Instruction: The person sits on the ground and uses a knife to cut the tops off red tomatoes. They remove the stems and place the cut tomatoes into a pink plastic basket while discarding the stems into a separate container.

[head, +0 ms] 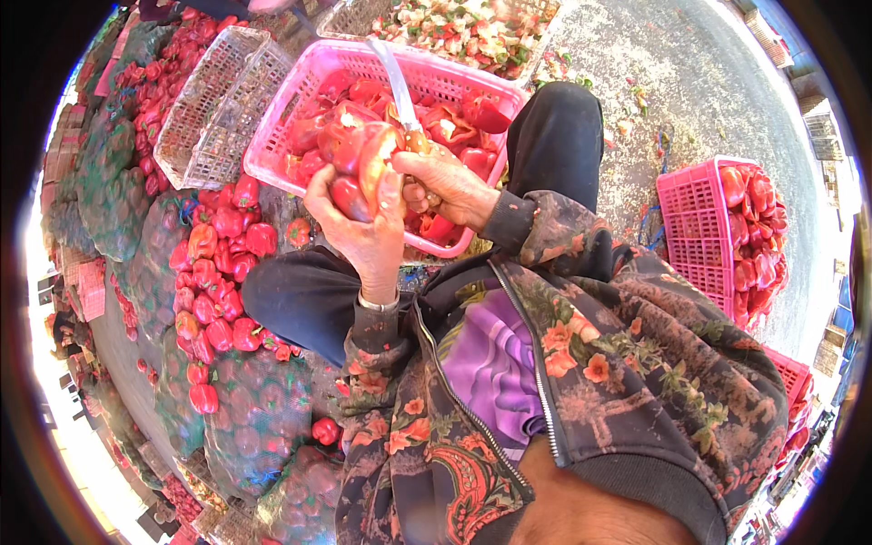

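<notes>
My left hand (361,235) holds a red bell pepper (371,163) that is cut open, its pale inside showing along one edge. Close against it, my right hand (449,182) grips a knife (402,88) by its brown handle; the blade points up and away from me. The right thumb touches or nearly touches the pepper's cut side. Both hands are over a pink plastic basket (272,126), where cut red pepper pieces (487,112) lie. Part of the basket's contents is hidden behind my hands.
Whole red bell peppers (218,255) lie heaped at the left, beside filled mesh sacks (252,409). An off-white plastic crate (218,109) stands beyond them. Pepper cores and trimmings (470,30) fill a crate ahead. A pink crate (695,225) of red peppers leans at the right.
</notes>
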